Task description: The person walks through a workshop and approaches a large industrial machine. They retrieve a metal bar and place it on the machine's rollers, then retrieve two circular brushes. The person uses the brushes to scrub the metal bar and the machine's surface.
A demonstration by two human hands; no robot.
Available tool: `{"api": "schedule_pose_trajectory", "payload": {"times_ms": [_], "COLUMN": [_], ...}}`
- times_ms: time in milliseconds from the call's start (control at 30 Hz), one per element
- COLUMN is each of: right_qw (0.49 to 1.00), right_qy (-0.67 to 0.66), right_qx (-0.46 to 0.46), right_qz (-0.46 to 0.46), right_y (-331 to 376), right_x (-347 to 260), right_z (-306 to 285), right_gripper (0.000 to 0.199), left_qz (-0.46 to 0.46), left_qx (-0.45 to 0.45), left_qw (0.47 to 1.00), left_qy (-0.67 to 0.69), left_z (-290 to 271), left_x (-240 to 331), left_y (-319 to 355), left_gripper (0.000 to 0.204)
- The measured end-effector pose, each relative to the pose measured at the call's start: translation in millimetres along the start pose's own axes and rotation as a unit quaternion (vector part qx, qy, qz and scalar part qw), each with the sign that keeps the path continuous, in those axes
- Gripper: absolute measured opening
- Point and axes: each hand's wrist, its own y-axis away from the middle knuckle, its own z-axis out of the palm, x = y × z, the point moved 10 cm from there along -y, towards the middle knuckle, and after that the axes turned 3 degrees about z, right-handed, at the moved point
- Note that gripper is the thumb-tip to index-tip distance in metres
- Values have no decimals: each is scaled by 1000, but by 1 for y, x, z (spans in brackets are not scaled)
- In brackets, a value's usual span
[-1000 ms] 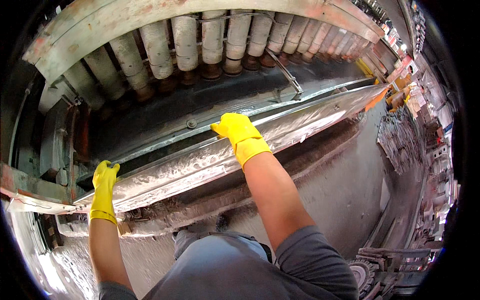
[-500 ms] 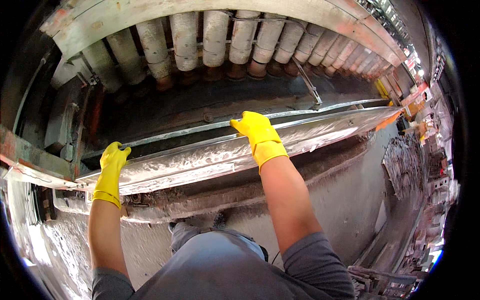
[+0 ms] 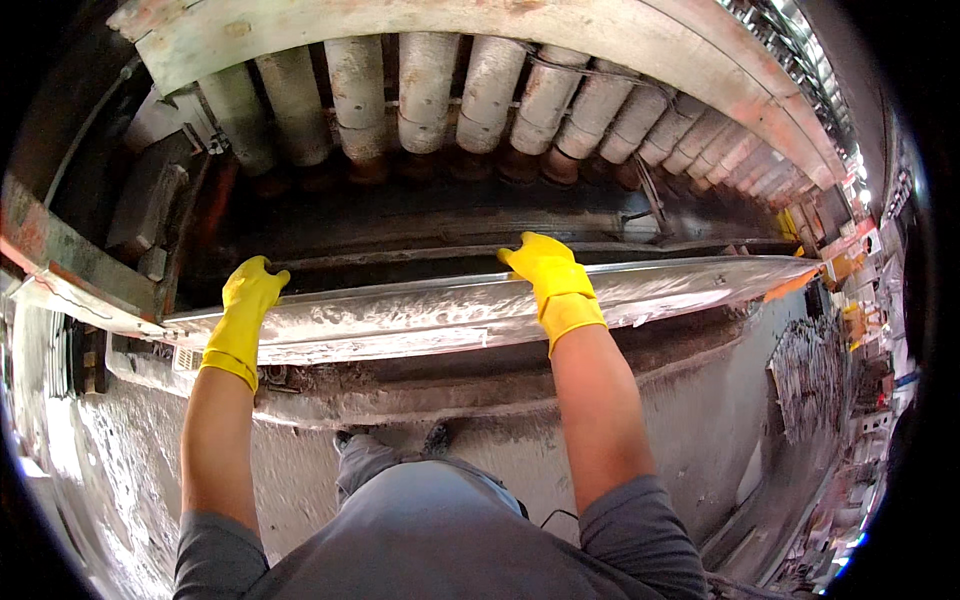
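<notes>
Both my hands wear yellow rubber gloves and reach over the bright metal lip of a long front panel (image 3: pixel 400 318), scuffed and wet-looking. My left hand (image 3: pixel 254 290) is at the panel's left part, its fingers curled and its thumb showing at the right. Farther right, my right hand (image 3: pixel 548 272) is bent over the same lip, thumb side to the left. The fingertips of both lie out of sight over the dark gap behind the lip; what they hold cannot be made out. A dull long strip (image 3: pixel 430 249) runs along the far side of that gap.
A row of thick grey cylinders (image 3: pixel 428 90) stands behind, under a pale curved beam (image 3: pixel 480 22). A metal bracket (image 3: pixel 650 195) sticks out at the right. Below the panel runs a dirty ledge (image 3: pixel 420 400); a stack of thin strips (image 3: pixel 808 375) lies on the right.
The view has shifted, so the machine sits lower and farther right. The long strip behind the lip looks darker and lower than before. Both hands remain at the lip, fingers curled.
</notes>
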Motion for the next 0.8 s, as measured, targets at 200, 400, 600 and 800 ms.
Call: {"api": "schedule_pose_trajectory", "payload": {"times_ms": [200,400,600,800], "right_qw": [999,999,999,999], "right_qy": [4,5,-15,-23], "right_qx": [42,-46,-36,16], "right_qz": [-30,18,5,-32], "right_y": [-2,-14,-1,-18], "right_x": [-1,-6,-24,-7], "right_z": [-2,0,-14,14], "right_gripper": [72,76,69,73], "left_qz": [7,46,57,92], "left_qx": [23,67,94,96], "left_qw": [1000,996,994,988], "left_qy": [-5,-38,26,79], "left_z": [-9,1,-9,8], "left_x": [9,6,10,-4], "left_y": [7,-22,-23,-35], "left_gripper": [58,67,90,76]}}
